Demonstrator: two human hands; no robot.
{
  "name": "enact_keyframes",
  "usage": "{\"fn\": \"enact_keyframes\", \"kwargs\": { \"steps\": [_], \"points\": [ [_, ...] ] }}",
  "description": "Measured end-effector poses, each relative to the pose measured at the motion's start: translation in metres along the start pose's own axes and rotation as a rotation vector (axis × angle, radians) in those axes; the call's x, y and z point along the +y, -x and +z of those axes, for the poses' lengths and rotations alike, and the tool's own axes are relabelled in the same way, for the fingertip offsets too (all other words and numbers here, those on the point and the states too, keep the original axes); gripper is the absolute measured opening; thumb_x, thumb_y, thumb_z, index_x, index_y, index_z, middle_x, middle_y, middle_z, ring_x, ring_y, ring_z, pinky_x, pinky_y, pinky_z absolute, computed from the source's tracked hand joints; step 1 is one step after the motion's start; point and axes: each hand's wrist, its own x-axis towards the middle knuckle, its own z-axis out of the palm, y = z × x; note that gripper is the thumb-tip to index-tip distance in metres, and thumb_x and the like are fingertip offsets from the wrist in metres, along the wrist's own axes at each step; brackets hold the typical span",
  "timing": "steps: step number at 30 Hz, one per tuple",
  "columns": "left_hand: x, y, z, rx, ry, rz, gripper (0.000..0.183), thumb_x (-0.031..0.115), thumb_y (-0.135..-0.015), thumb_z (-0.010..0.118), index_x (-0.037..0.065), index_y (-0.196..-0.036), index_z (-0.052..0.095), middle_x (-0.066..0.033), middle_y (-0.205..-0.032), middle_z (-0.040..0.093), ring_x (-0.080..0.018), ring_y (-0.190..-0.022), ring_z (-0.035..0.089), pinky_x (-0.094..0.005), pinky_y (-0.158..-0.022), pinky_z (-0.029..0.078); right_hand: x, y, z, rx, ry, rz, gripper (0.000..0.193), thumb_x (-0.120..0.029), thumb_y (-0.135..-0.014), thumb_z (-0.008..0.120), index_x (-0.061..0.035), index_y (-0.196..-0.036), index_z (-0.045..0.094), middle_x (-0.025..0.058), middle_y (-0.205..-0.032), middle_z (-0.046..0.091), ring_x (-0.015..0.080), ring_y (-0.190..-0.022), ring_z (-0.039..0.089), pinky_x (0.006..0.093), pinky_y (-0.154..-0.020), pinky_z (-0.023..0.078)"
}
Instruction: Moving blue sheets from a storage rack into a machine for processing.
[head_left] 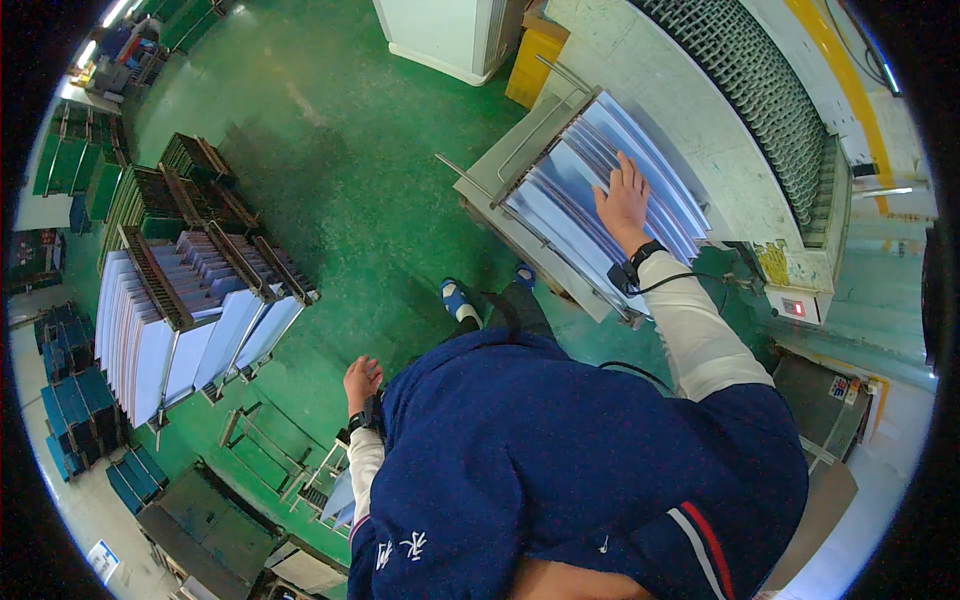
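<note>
My right hand (622,203) rests, fingers stretched out, on the upper edges of thin pale-blue panels (560,185). These panels stand on edge, side by side, in a metal rack on a light stand beside the conveyor machine. Low at my left side hangs my left hand (362,382), its fingers loosely apart and nothing visible in them. Both wrists carry dark bands, and a black cable runs from the right one. Left of me is a slotted rack (190,320) filled with similar panels (150,340).
A machine with a metal mesh conveyor (760,100) stands at the far right. Beyond the stand are a yellow box (535,65) and a white cabinet (440,35). Teal crates (85,410) line the left wall. A metal-framed cart (310,475) sits behind my left hand on the green floor (320,150).
</note>
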Motion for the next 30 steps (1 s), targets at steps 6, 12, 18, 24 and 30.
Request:
{"fn": "enact_keyframes", "kwargs": {
  "steps": [6, 12, 18, 24, 30],
  "points": [
    [0.0006, 0.0029, 0.0028, 0.016, -0.013, 0.012, 0.036, 0.026, -0.091, 0.059, 0.004, -0.119, 0.057, -0.0140, -0.103, 0.066, -0.0234, -0.075, 0.065, -0.0330, -0.059, 0.052, -0.0001, 0.0002, -0.0001, 0.005, 0.002, -0.001, 0.040, -0.029, -0.082, 0.067, -0.0022, -0.107, 0.051, 0.0086, -0.149, 0.030, 0.0311, -0.136, 0.029, 0.0500, -0.110, 0.025],
    [0.0001, 0.0005, 0.0012, 0.016, 0.008, -0.012, 0.036, 0.026, -0.091, 0.059, 0.004, -0.120, 0.056, -0.0139, -0.103, 0.067, -0.0238, -0.076, 0.065, -0.0336, -0.060, 0.052, -0.0006, -0.0004, -0.0004, 0.007, 0.000, 0.003, 0.039, -0.028, -0.082, 0.067, -0.0012, -0.107, 0.052, 0.0089, -0.148, 0.031, 0.0309, -0.136, 0.029, 0.0498, -0.110, 0.025],
    [-0.0026, -0.0024, -0.0011, 0.003, 0.017, -0.001, 0.036, 0.025, -0.091, 0.059, 0.004, -0.120, 0.056, -0.0137, -0.103, 0.067, -0.0239, -0.077, 0.065, -0.0337, -0.060, 0.052, -0.0010, -0.0005, -0.0026, 0.002, 0.004, 0.005, 0.040, -0.029, -0.082, 0.068, -0.0015, -0.107, 0.053, 0.0086, -0.148, 0.031, 0.0306, -0.136, 0.029, 0.0492, -0.109, 0.025],
    [-0.0021, -0.0022, 0.0002, 0.004, 0.017, -0.003, 0.034, 0.024, -0.093, 0.057, 0.004, -0.120, 0.056, -0.0141, -0.102, 0.067, -0.0234, -0.075, 0.065, -0.0328, -0.059, 0.052, -0.0011, -0.0008, -0.0027, -0.009, 0.007, 0.006, 0.039, -0.029, -0.082, 0.068, -0.0021, -0.106, 0.052, 0.0078, -0.149, 0.030, 0.0303, -0.136, 0.029, 0.0492, -0.109, 0.026],
    [-0.0011, -0.0051, -0.0031, -0.001, 0.034, -0.019, 0.033, 0.024, -0.093, 0.058, 0.004, -0.119, 0.056, -0.0131, -0.100, 0.067, -0.0229, -0.072, 0.065, -0.0320, -0.056, 0.052, -0.0039, -0.0019, -0.0004, -0.016, 0.014, 0.004, 0.040, -0.030, -0.083, 0.068, -0.0027, -0.107, 0.051, 0.0073, -0.149, 0.029, 0.0302, -0.136, 0.029, 0.0499, -0.110, 0.026]
  ]
}}
